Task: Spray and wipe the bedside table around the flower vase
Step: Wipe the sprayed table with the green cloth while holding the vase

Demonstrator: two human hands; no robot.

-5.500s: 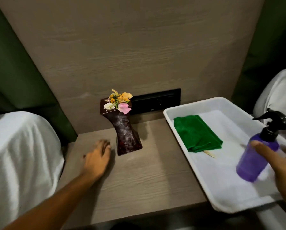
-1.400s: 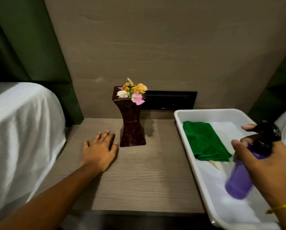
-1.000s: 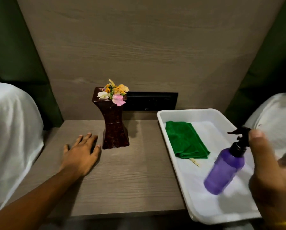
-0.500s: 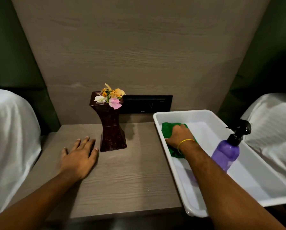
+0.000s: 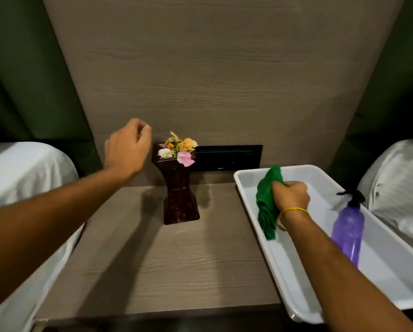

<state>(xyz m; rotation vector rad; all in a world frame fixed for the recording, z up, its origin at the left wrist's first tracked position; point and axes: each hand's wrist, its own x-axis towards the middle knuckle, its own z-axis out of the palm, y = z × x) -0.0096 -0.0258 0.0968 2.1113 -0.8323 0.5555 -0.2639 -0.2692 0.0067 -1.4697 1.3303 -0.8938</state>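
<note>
The left hand (image 5: 127, 146) has lifted off the bedside table (image 5: 176, 264), fingers loosely curled on nothing; the right hand (image 5: 290, 195) now grips the green cloth (image 5: 266, 209), raised from the white tray (image 5: 284, 279). One soft, light cloth bunches easily. One purple spray bottle (image 5: 348, 228) lies behind. Farther back, one top-heavy vase (image 5: 180, 190): grip its waist

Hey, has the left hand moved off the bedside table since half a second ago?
Yes. The left hand was lying flat on the bedside table left of the vase's base; now it is raised, beside the top of the flower vase.
</note>
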